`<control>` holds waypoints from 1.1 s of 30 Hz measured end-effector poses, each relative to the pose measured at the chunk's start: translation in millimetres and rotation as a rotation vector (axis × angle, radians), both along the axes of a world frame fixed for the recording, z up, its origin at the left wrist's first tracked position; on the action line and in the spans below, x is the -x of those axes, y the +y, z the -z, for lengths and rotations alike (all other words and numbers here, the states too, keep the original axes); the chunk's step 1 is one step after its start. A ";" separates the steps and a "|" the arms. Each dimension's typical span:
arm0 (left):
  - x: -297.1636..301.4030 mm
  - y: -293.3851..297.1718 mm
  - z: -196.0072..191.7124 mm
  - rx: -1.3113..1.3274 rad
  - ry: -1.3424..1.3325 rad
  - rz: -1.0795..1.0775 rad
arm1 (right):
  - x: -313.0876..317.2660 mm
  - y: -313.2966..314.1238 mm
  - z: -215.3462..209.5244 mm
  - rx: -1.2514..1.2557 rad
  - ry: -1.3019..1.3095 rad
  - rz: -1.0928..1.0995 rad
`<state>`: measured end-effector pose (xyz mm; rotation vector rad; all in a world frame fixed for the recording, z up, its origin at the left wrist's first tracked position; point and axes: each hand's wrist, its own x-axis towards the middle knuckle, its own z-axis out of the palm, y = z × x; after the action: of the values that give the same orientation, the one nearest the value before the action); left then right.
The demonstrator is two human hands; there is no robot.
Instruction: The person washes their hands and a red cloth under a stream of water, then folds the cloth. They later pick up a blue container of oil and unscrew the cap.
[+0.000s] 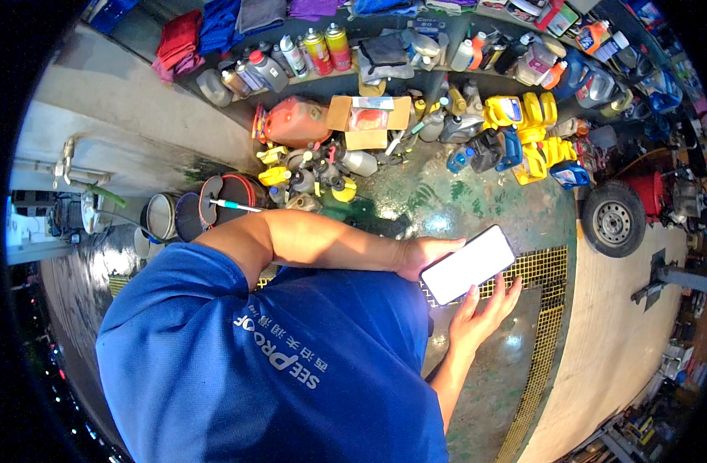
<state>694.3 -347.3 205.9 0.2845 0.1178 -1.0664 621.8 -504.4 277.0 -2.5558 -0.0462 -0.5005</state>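
In my left hand [424, 256] is a smartphone [469, 265], gripped by its left end with the thumb along the upper edge. Its screen glows white, and nothing on it can be read. My right hand [482, 315] is just below the phone's lower right edge, palm up, fingers spread apart. One fingertip comes close to that edge; whether it touches I cannot tell. My left forearm reaches across in front of my blue shirt [292, 355].
Beyond my hands, yellow jugs [532, 116], a red jerrycan [295, 121], an open cardboard box [367, 139] and spray bottles crowd the wet green floor [438, 193]. Spray cans [336, 48] line a shelf. Buckets [162, 216] stand left; a wheel [613, 219] stands right. Yellow grating [550, 270] edges the floor.
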 end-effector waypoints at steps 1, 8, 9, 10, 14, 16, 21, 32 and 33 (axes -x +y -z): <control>-0.1 0.4 -1.2 0.006 -0.017 -0.002 | -1.9 0.3 -1.4 0.002 -0.006 -0.010; 0.5 1.3 -0.9 -0.013 -0.074 0.017 | -13.8 0.7 -3.9 0.026 0.051 -0.031; 0.7 2.3 -2.4 -0.014 -0.074 0.016 | -14.5 1.1 -4.2 0.026 0.051 -0.033; 0.8 3.5 -4.3 -0.022 -0.085 0.030 | -15.1 1.5 -4.7 0.046 0.057 -0.033; 1.9 4.7 -3.3 -0.026 -0.081 0.043 | -14.5 -0.4 -1.9 0.042 0.034 -0.038; 1.9 4.3 1.4 -0.017 -0.085 0.035 | -13.6 -1.5 -2.2 0.033 0.028 -0.037; 2.4 3.7 2.8 0.003 -0.090 0.012 | -13.1 -1.4 -2.1 0.043 0.006 -0.017; 5.0 -0.3 4.9 -0.088 -0.094 0.053 | -23.9 2.1 -5.1 0.083 0.068 -0.072; 5.4 -0.3 3.6 -0.088 -0.094 0.054 | -25.7 4.2 -6.4 0.083 0.068 -0.071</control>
<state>689.0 -347.6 202.3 0.4190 0.0730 -1.1010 647.5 -500.2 283.4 -2.6397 -0.1349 -0.3922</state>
